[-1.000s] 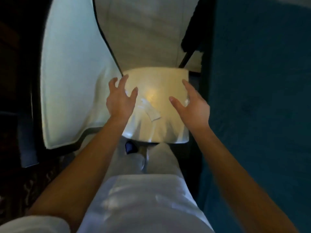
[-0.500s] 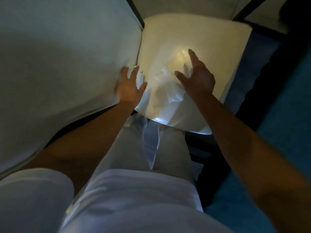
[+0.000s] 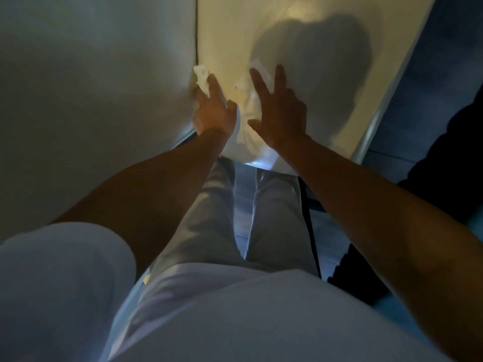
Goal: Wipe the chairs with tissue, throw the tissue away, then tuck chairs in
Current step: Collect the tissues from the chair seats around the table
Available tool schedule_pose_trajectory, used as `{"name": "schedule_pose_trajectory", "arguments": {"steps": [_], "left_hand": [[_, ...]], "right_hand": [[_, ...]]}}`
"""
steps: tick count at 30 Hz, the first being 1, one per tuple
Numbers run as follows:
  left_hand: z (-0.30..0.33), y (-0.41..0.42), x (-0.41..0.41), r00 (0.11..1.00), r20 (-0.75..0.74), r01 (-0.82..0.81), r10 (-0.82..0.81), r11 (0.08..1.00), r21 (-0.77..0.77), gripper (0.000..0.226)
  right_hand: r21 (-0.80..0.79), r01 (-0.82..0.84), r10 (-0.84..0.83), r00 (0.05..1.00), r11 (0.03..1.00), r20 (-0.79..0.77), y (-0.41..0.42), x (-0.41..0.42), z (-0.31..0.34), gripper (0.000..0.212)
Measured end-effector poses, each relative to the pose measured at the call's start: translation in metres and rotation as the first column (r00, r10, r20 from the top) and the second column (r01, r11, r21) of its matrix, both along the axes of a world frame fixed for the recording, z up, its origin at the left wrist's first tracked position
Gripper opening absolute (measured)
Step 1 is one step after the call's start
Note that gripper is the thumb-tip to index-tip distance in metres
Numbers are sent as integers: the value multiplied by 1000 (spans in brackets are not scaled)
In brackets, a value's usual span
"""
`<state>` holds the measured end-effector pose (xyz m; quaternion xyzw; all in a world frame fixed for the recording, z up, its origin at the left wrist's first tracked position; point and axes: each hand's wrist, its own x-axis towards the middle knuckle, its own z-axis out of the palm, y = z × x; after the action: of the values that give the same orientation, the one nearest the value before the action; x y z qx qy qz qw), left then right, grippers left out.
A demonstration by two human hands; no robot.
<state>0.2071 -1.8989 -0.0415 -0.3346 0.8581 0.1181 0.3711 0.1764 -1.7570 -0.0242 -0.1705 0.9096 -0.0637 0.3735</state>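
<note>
We see the left hand point(image 3: 213, 111) pinching a tissue point(image 3: 201, 75) at upper middle | right hand point(image 3: 281, 111) fingers spread flat on another tissue point(image 3: 261, 70) (white chair seat point(image 3: 326, 35) below)

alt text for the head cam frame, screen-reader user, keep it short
Seen from above, a person's left hand holds a crumpled tissue at the left edge of a pale chair seat, while the right hand presses straight fingers on a second tissue. Light trousers show below in dim light.
</note>
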Motion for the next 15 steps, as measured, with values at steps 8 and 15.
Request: {"name": "schedule_pose_trajectory", "arguments": {"steps": [8, 15], "left_hand": [[-6, -11, -11, 993, -65, -98, 96, 995, -26, 57], [5, -2, -12, 943, -169, -277, 288, 957, 86, 24]], "right_hand": [[85, -99, 113, 979, 991, -170, 26, 20, -23, 106], [-12, 119, -120, 983, 993, -142, 38, 17, -26, 62]]}}
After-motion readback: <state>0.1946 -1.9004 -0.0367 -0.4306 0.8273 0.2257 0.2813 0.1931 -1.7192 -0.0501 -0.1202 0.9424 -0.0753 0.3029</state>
